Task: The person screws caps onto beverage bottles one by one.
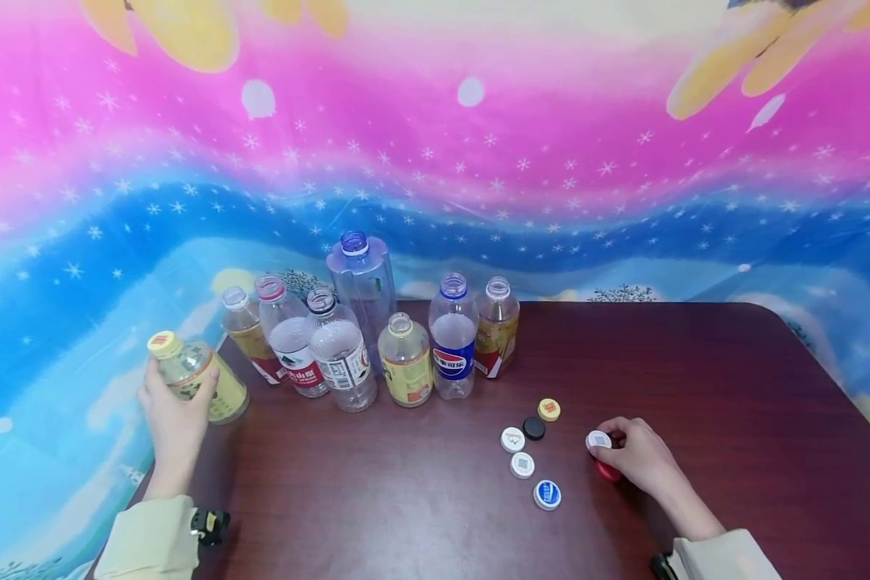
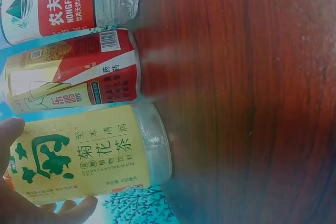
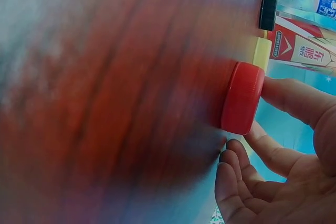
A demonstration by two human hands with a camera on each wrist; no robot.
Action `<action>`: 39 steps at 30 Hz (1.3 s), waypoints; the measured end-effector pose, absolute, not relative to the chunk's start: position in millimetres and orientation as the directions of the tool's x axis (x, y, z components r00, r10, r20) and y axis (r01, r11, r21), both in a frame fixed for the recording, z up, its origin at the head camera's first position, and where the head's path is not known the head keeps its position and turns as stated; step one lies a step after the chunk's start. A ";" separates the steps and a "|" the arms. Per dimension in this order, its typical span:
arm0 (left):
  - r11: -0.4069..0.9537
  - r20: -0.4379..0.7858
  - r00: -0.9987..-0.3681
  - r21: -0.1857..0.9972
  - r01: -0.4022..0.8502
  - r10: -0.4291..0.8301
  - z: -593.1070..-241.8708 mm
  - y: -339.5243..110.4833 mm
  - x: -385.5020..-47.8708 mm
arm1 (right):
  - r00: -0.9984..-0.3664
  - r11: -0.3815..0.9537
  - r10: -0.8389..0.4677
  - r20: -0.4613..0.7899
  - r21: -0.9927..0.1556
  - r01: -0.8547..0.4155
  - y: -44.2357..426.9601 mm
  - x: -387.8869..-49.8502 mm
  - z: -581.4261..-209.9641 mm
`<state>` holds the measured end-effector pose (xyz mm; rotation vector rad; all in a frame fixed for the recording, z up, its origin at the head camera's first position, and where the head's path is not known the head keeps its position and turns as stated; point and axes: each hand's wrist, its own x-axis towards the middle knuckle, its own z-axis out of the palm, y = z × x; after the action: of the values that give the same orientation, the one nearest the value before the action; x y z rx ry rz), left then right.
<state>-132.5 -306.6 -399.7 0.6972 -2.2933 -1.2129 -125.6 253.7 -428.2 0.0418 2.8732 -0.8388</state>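
My left hand (image 1: 177,411) grips a yellow-labelled chrysanthemum tea bottle (image 2: 89,156) that has a yellow cap (image 1: 164,344) on. It stands left of the other bottles, its base on or close to the table. At the right, my right hand (image 1: 641,453) pinches a white cap (image 1: 598,441) between thumb and finger. A red cap (image 3: 242,98) lies beside those fingertips and hides the white cap in the right wrist view. Left of this hand lie loose caps: a yellow one (image 1: 548,409), a black one (image 1: 533,428), two white ones and a blue-topped one (image 1: 547,495).
Several uncapped bottles stand in a row at the back left, among them a tall clear bottle (image 1: 362,282), a blue-labelled cola bottle (image 1: 453,346) and an uncapped tea bottle (image 1: 406,362). Behind the brown table (image 1: 406,499) hangs a colourful cloth (image 1: 435,161).
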 end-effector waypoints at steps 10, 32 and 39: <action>0.437 0.097 -0.771 0.865 -0.248 -0.629 -397.4 -306.3 -124.6 | -0.989 0.846 -0.009 -0.150 -0.528 0.072 253.4 -125.5 -428.5; 0.819 0.842 -0.447 0.468 0.331 -0.301 -369.4 -254.6 -142.5 | -0.986 0.830 0.017 -0.168 -0.547 0.108 253.1 -125.4 -419.3; 0.754 0.626 -0.687 0.634 0.172 -0.369 -352.6 -250.5 -166.8 | -0.995 0.810 0.032 -0.092 -0.581 0.080 244.3 -115.3 -406.4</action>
<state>-166.8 -250.5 -352.6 0.1470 -2.1611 -0.8793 -115.3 244.3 -406.4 0.0900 2.9139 -0.9415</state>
